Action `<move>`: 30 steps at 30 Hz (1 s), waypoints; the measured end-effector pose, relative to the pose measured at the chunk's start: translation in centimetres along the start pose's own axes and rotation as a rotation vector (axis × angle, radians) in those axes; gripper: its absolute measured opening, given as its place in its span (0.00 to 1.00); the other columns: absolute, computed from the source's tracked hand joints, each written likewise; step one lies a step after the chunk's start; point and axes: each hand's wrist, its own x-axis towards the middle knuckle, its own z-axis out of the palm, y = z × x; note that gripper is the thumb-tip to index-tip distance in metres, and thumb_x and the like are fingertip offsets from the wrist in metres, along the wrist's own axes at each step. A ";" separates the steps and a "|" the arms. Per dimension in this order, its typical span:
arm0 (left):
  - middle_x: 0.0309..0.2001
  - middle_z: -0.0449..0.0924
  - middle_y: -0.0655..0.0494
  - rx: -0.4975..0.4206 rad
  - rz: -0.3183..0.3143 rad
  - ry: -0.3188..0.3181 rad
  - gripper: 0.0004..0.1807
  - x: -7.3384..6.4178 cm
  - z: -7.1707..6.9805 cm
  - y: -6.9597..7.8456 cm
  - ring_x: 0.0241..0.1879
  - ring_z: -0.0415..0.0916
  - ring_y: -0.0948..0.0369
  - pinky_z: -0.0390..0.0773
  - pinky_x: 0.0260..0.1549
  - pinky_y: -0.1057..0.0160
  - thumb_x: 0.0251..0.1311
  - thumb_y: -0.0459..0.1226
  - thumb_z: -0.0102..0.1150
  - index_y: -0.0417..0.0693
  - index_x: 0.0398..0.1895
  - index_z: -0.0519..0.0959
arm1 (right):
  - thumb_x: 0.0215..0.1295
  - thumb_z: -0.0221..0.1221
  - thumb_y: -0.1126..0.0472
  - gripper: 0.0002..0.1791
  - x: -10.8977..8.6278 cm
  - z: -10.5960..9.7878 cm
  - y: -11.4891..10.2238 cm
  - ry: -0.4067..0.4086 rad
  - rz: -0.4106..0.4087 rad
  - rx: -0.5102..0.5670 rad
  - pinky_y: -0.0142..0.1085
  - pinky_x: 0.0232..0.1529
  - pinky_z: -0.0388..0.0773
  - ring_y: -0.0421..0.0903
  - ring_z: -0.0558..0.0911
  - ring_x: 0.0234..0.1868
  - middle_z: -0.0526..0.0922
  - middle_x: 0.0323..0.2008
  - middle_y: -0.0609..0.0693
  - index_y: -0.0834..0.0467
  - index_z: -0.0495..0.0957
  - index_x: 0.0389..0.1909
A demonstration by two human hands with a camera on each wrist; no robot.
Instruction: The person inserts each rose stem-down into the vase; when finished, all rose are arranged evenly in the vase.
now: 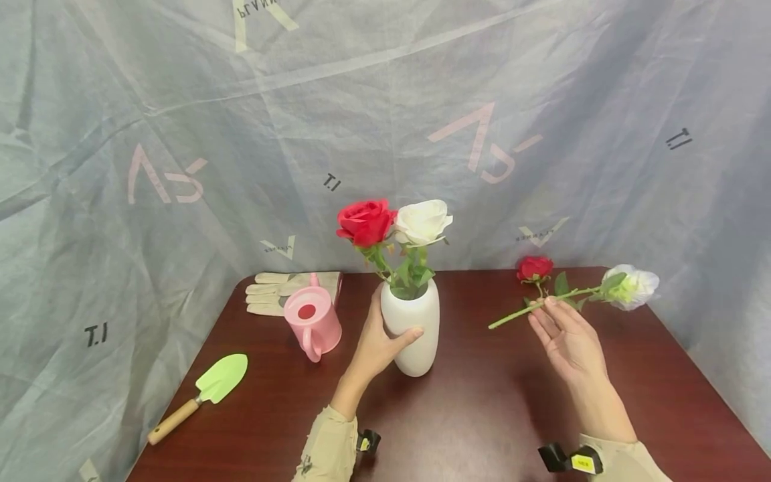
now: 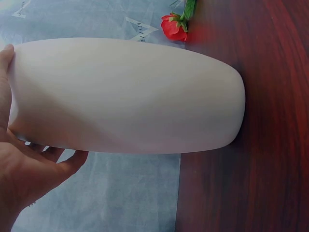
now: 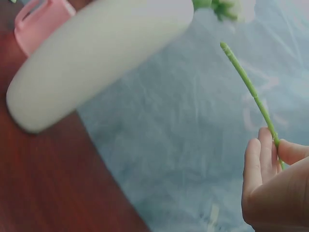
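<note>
A white vase point(image 1: 415, 341) stands on the table, gripped near its top by my left hand point(image 1: 381, 338), thumb across the front and fingers around the far side. Out of its mouth rise a red rose point(image 1: 366, 222) and a white rose point(image 1: 423, 222). My right hand point(image 1: 572, 341) pinches the green stem of another white rose point(image 1: 632, 288) between thumb and fingers. That stem's cut end points left toward the vase, and its bloom is at the right. In the right wrist view the stem point(image 3: 253, 92) slants up from the fingertips, apart from the vase point(image 3: 101, 58).
Behind my right hand lies a red rose point(image 1: 535, 268) on the table. A pink watering can point(image 1: 314, 320) stands left of the vase, in front of pale gloves point(image 1: 265, 294). A green trowel point(image 1: 221, 379) with a wooden handle lies at the left edge. Grey cloth point(image 1: 361, 120) hangs behind.
</note>
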 end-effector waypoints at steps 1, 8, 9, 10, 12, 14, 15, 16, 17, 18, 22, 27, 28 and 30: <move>0.61 0.62 0.48 -0.001 -0.001 0.000 0.50 0.0 0.0 0.0 0.58 0.63 0.55 0.62 0.57 0.49 0.46 0.35 0.70 0.42 0.70 0.49 | 0.66 0.49 0.73 0.10 0.0 0.6 0.2 -0.010 -0.007 0.000 0.39 0.46 0.76 0.48 0.83 0.39 0.83 0.33 0.56 0.65 0.79 0.32; 0.62 0.61 0.48 -0.011 -0.002 -0.004 0.51 0.0 0.0 0.1 0.58 0.62 0.55 0.61 0.58 0.49 0.46 0.35 0.70 0.43 0.70 0.48 | 0.66 0.50 0.73 0.10 0.2 4.8 1.5 -0.052 -0.110 -0.086 0.38 0.43 0.78 0.48 0.84 0.36 0.83 0.32 0.56 0.63 0.79 0.30; 0.62 0.61 0.48 -0.012 -0.003 -0.004 0.51 0.0 0.0 0.1 0.58 0.62 0.55 0.61 0.58 0.49 0.46 0.35 0.70 0.43 0.70 0.48 | 0.65 0.51 0.73 0.09 0.3 5.4 1.7 -0.051 -0.128 -0.100 0.38 0.42 0.78 0.47 0.84 0.36 0.83 0.32 0.56 0.63 0.79 0.30; 0.62 0.61 0.48 -0.012 -0.004 -0.003 0.51 0.0 0.0 0.1 0.58 0.62 0.55 0.61 0.58 0.49 0.46 0.35 0.70 0.43 0.70 0.48 | 0.65 0.51 0.73 0.09 0.4 6.0 1.9 -0.050 -0.140 -0.109 0.38 0.41 0.78 0.47 0.84 0.35 0.83 0.32 0.56 0.63 0.79 0.30; 0.62 0.61 0.48 -0.006 -0.008 -0.002 0.51 0.0 0.0 0.1 0.58 0.62 0.55 0.61 0.58 0.49 0.46 0.35 0.70 0.43 0.70 0.48 | 0.65 0.52 0.73 0.08 0.6 7.1 2.4 -0.047 -0.156 -0.120 0.37 0.41 0.78 0.47 0.84 0.35 0.83 0.31 0.56 0.63 0.79 0.31; 0.63 0.61 0.47 -0.002 -0.012 -0.002 0.51 -0.1 0.0 0.1 0.59 0.62 0.55 0.61 0.58 0.49 0.46 0.35 0.70 0.42 0.70 0.48 | 0.64 0.53 0.73 0.07 0.9 8.0 2.8 -0.033 -0.165 -0.131 0.37 0.40 0.78 0.46 0.84 0.34 0.83 0.30 0.55 0.62 0.78 0.30; 0.63 0.61 0.47 0.002 -0.015 -0.002 0.51 -0.1 0.0 0.2 0.59 0.62 0.54 0.61 0.58 0.49 0.46 0.35 0.70 0.42 0.70 0.48 | 0.64 0.54 0.72 0.06 1.0 8.4 3.1 -0.027 -0.166 -0.134 0.37 0.41 0.78 0.46 0.84 0.34 0.83 0.30 0.55 0.62 0.78 0.30; 0.63 0.61 0.47 0.005 -0.017 -0.001 0.51 -0.1 0.0 0.2 0.59 0.62 0.54 0.60 0.58 0.49 0.46 0.35 0.70 0.42 0.70 0.48 | 0.64 0.54 0.72 0.06 1.2 8.8 3.3 -0.021 -0.167 -0.139 0.38 0.41 0.78 0.46 0.84 0.34 0.83 0.30 0.55 0.62 0.77 0.30; 0.63 0.61 0.47 0.009 -0.020 0.001 0.51 -0.1 0.0 0.2 0.59 0.62 0.54 0.60 0.58 0.49 0.46 0.35 0.70 0.41 0.70 0.48 | 0.64 0.54 0.72 0.06 1.4 9.1 3.6 -0.013 -0.175 -0.154 0.38 0.41 0.78 0.46 0.84 0.33 0.83 0.29 0.54 0.62 0.77 0.30; 0.63 0.61 0.47 0.012 -0.022 0.002 0.51 -0.2 0.0 0.2 0.59 0.62 0.54 0.61 0.58 0.49 0.46 0.35 0.70 0.41 0.70 0.48 | 0.64 0.54 0.72 0.05 1.5 9.4 3.9 -0.002 -0.183 -0.168 0.38 0.41 0.78 0.46 0.84 0.33 0.83 0.29 0.54 0.62 0.76 0.30; 0.63 0.61 0.47 0.026 -0.028 0.010 0.52 -0.2 -0.1 0.0 0.59 0.62 0.54 0.61 0.57 0.49 0.46 0.36 0.71 0.41 0.71 0.48 | 0.62 0.56 0.72 0.04 2.1 10.6 4.8 0.040 -0.220 -0.224 0.39 0.42 0.78 0.46 0.84 0.33 0.83 0.29 0.53 0.62 0.75 0.31; 0.63 0.61 0.47 0.025 -0.022 0.011 0.52 -0.1 0.0 0.0 0.58 0.62 0.54 0.61 0.58 0.50 0.45 0.36 0.71 0.41 0.71 0.49 | 0.60 0.57 0.73 0.04 2.5 11.5 5.8 0.066 -0.274 -0.313 0.40 0.40 0.79 0.47 0.84 0.32 0.83 0.29 0.54 0.62 0.75 0.32; 0.63 0.61 0.47 0.024 -0.021 0.011 0.52 -0.1 0.0 0.0 0.58 0.62 0.54 0.61 0.58 0.50 0.45 0.36 0.71 0.41 0.70 0.49 | 0.60 0.58 0.73 0.04 2.5 11.6 6.0 0.067 -0.291 -0.337 0.40 0.39 0.79 0.47 0.84 0.31 0.83 0.29 0.54 0.62 0.75 0.32; 0.63 0.61 0.47 0.021 -0.018 0.012 0.51 -0.1 0.1 0.0 0.59 0.62 0.54 0.61 0.58 0.49 0.45 0.36 0.71 0.42 0.70 0.49 | 0.59 0.59 0.72 0.04 2.6 11.9 6.4 0.065 -0.332 -0.391 0.41 0.38 0.79 0.47 0.84 0.31 0.83 0.28 0.54 0.63 0.75 0.32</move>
